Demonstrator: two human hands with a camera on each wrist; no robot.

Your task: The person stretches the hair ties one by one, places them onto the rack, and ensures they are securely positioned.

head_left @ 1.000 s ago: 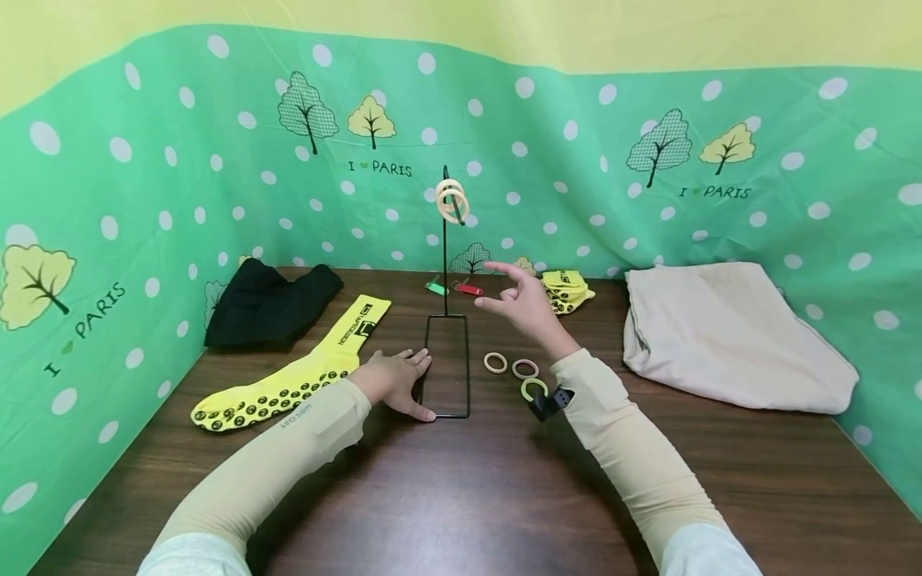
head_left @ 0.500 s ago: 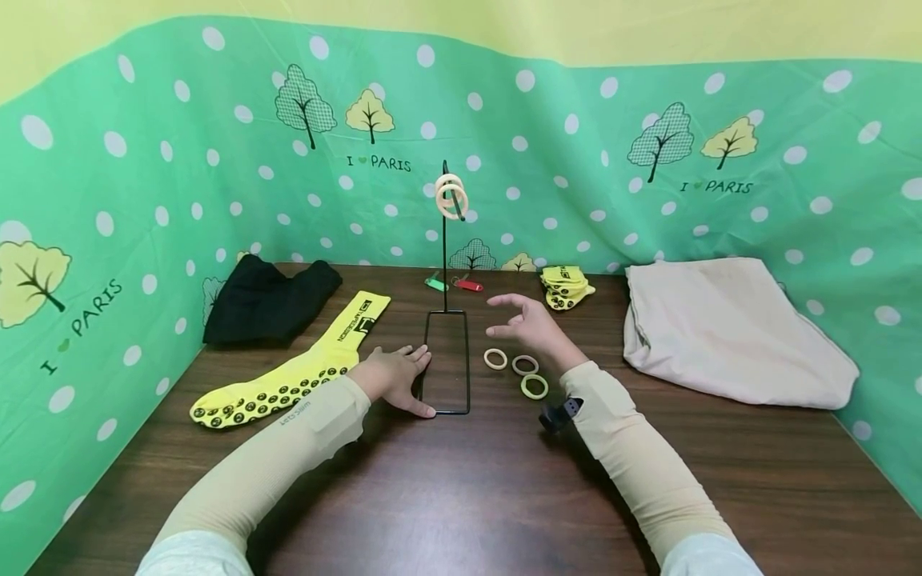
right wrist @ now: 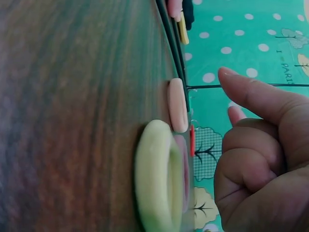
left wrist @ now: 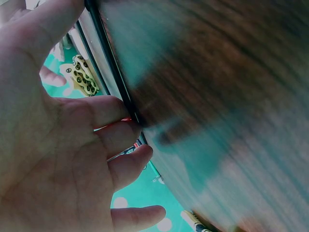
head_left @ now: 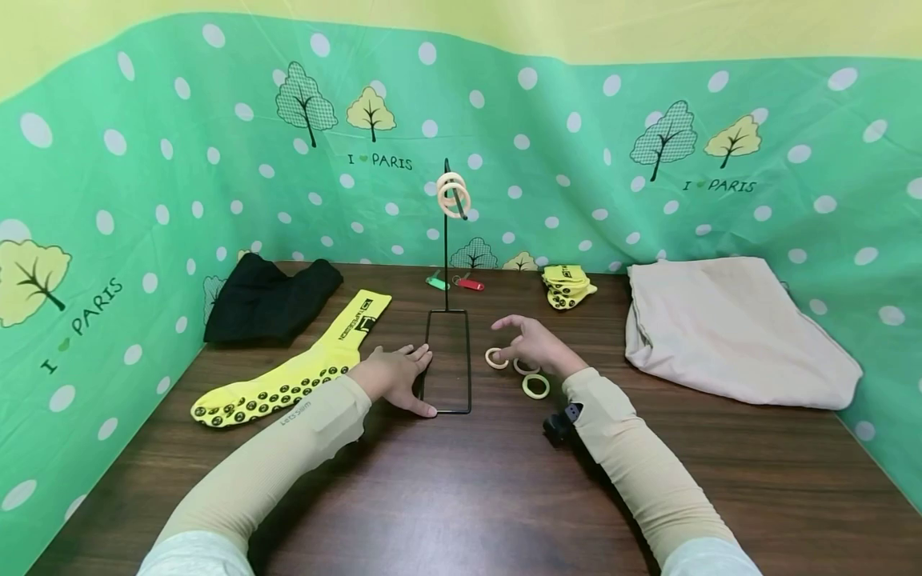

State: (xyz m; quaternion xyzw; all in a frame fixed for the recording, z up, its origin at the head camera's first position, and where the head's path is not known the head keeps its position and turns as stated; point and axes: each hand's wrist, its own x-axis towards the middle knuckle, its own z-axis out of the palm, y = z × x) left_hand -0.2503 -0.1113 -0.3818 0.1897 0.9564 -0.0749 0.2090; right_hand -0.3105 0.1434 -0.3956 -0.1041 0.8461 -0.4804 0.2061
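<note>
My left hand (head_left: 394, 379) rests flat with spread fingers against the left side of the black wire stand's base (head_left: 469, 360). Two pale wooden rings (head_left: 441, 202) hang on the hook at the top of the stand. Right of the base, my right hand (head_left: 536, 346) hovers over three loose rings, thumb and index finger apart, the other fingers curled in, holding nothing. Its thumb overlaps the peach ring (head_left: 487, 358) in the head view. A pinkish ring (right wrist: 182, 174) is partly hidden behind the yellow-green ring (right wrist: 153, 174), which lies nearest to me.
A yellow sock (head_left: 288, 392) lies left of the stand, with a black cloth (head_left: 266, 308) behind it. Green (head_left: 437, 282) and red key tags (head_left: 471, 284) lie at the back. A folded yellow sock (head_left: 567, 286) and a beige folded cloth (head_left: 735, 332) are on the right.
My right hand has come down and back toward me from near the key tags to just over the loose rings. The left hand stays on the base.
</note>
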